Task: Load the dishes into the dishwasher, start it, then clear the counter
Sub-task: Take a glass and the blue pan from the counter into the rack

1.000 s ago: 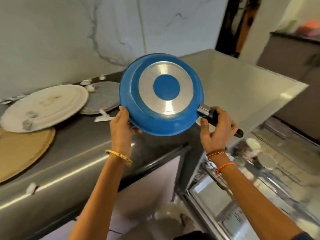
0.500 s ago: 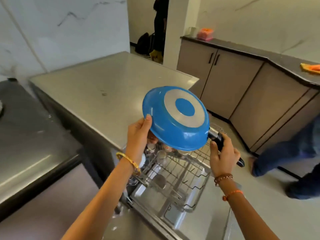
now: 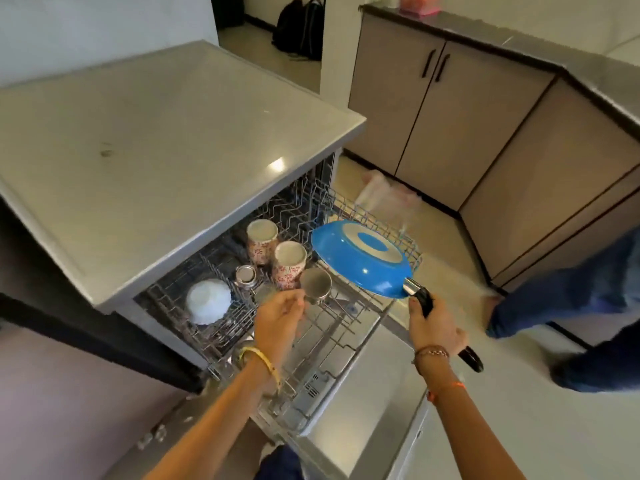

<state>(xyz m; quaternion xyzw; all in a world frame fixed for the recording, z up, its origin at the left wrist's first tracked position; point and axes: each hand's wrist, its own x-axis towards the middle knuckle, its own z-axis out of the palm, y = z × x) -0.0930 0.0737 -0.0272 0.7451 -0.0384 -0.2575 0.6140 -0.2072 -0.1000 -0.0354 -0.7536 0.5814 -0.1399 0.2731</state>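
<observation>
Over the pulled-out dishwasher rack (image 3: 349, 327), the blue pan (image 3: 360, 261) now hangs upside down and tilted, its far rim above the rack's right corner. A second ago it was held up beside the tabletop (image 3: 166, 140) in both hands; since then the view has swung to the open dishwasher and the left hand (image 3: 280, 318) has let go of the rim. So the carry looks finished, and what remains for this piece is setting it down among the tines.

The right hand (image 3: 434, 325) grips the black handle (image 3: 424, 301), with the handle's end sticking out behind the wrist; the pan extends forward and left from that grip. The left hand is low over the rack, fingers loosely curled and blurred, next to a steel cup (image 3: 315, 284); whether it touches the cup I cannot tell. Two patterned mugs (image 3: 289, 259) and a white bowl (image 3: 207, 299) already sit inverted further in, left of the pan
</observation>
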